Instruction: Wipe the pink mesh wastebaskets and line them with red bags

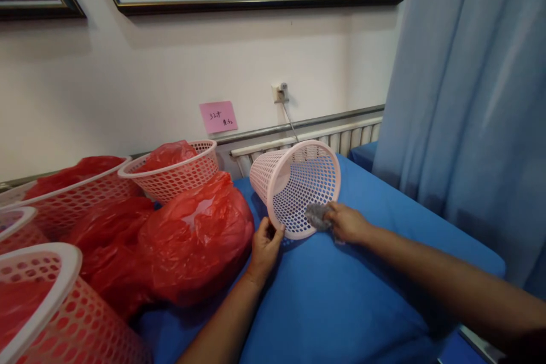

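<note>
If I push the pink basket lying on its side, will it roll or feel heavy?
The pink basket probably rolls in a curve: it lies on its round, tapered side, and only the left hand at its rim and the right hand with a grey pad steady it. Likely light, being thin plastic full of holes.

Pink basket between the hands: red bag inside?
No: the pink basket, gripped at its rim by the left hand, shows bare mesh inside; the right hand holds a grey cloth.

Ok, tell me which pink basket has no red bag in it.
The tipped basket on the blue sheet, gripped by the left hand, the right hand holding a grey wad against it. The others hold red bags.
</note>
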Available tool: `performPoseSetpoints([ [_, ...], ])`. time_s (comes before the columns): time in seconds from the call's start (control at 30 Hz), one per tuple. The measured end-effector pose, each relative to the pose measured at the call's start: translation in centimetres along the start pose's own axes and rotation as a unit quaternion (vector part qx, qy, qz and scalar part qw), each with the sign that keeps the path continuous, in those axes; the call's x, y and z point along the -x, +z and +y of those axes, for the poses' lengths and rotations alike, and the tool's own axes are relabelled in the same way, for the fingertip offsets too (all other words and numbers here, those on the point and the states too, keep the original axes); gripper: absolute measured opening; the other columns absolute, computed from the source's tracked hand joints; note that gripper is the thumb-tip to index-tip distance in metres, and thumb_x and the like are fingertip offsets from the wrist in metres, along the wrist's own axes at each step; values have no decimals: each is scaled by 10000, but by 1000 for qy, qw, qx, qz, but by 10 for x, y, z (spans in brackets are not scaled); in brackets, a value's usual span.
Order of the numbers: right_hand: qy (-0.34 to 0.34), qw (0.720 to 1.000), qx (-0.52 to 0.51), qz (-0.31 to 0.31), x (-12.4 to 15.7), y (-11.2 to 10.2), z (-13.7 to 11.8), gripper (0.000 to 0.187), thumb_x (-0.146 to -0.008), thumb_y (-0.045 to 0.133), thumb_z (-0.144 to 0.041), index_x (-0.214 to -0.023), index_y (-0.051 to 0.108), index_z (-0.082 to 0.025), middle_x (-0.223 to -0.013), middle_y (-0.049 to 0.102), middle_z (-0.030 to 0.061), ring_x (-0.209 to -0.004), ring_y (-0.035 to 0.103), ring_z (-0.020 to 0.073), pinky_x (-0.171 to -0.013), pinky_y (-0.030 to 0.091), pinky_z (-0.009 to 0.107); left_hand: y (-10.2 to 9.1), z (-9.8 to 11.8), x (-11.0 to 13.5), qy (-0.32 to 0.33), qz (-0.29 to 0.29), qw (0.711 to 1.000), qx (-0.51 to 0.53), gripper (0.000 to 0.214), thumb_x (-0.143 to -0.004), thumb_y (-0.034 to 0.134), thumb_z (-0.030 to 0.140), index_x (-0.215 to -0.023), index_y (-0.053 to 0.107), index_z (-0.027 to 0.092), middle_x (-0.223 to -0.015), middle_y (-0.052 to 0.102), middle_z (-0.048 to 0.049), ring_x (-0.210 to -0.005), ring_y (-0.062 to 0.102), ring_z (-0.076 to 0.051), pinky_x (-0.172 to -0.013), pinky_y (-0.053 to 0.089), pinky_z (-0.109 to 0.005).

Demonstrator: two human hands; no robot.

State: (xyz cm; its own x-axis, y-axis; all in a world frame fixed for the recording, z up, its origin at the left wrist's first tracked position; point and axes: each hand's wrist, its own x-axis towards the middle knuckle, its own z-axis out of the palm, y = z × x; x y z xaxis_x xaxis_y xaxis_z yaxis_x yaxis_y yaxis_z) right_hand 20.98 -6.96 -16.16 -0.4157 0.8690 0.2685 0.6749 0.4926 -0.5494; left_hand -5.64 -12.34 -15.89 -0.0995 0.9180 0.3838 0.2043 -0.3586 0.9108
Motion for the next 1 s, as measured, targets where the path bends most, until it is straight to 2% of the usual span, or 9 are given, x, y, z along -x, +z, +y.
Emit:
performPoseSetpoints([
  [0.17,96,985,17,142,-47,-55,23,363,-764,600,-53,-1073,764,-151,-1279,633,157,-1059,634,263,-1016,474,402,2,4,2,17,-33,999,-15,300,-875,698,469,-924,675,173,-852,661,-12,-815,622,-176,-773,530,-292],
  [0.33,101,964,-16,246,-102,-97,-10,407,-795,577,-99,-1166,739,-137,-1224,665,129,-1126,632,257,-1074,465,408,3,-1,0,41,-60,997,-32,318,-916,655,458,-1062,689,178,-975,716,-43,-911,666,-208,-850,552,-337],
  [0.43,36,965,-75,250,-112,-82,-55,475,-771,581,-105,-1209,727,-220,-1202,706,40,-1126,645,201,-1053,492,343,2,-7,-1,50,-61,996,-40,313,-923,650,457,-1057,690,177,-983,722,-49,-905,669,-212,-850,553,-342],
  [0.53,-80,965,-207,143,-92,-36,-92,514,-717,597,-94,-1194,732,-232,-1139,734,18,-1053,670,194,-997,529,339,0,-6,2,53,-73,995,-29,316,-923,648,469,-1047,686,181,-974,727,-51,-903,671,-220,-843,555,-345],
  [0.6,-113,968,-218,58,-67,-3,-98,469,-698,601,-82,-1121,758,-211,-1060,734,32,-999,671,200,-961,536,339,-1,-3,5,55,-89,994,-22,324,-929,638,471,-1082,680,188,-1006,732,-59,-933,677,-232,-868,557,-360],
  [0.7,-97,981,-170,-6,-30,28,-78,483,-705,601,-72,-1145,749,-204,-1087,705,61,-1030,656,215,-965,530,348,-1,3,10,62,-108,992,-36,292,-954,609,426,-1127,671,199,-1049,723,-64,-982,676,-238,-922,547,-388],
  [0.87,-32,997,41,-63,2,17,-31,529,-733,576,-59,-1223,702,-213,-1250,637,107,-1062,658,226,-987,517,367,4,2,11,70,-89,990,-83,234,-959,590,383,-1058,666,186,-970,704,-55,-861,655,-204,-824,554,-352],
  [0.93,-53,995,89,-4,4,0,-33,526,-741,559,-55,-1230,685,-200,-1304,605,126,-1108,639,244,-979,524,383,6,0,10,71,-74,989,-102,209,-941,606,373,-995,662,180,-902,687,-43,-787,631,-182,-761,545,-322],
  [1.0,-159,977,96,101,5,-16,-51,531,-776,564,-82,-1290,643,-193,-1394,542,143,-1197,585,272,-998,518,414,8,0,10,66,-57,990,-109,180,-901,647,358,-937,658,182,-799,650,-16,-699,592,-163,-677,520,-295],
])
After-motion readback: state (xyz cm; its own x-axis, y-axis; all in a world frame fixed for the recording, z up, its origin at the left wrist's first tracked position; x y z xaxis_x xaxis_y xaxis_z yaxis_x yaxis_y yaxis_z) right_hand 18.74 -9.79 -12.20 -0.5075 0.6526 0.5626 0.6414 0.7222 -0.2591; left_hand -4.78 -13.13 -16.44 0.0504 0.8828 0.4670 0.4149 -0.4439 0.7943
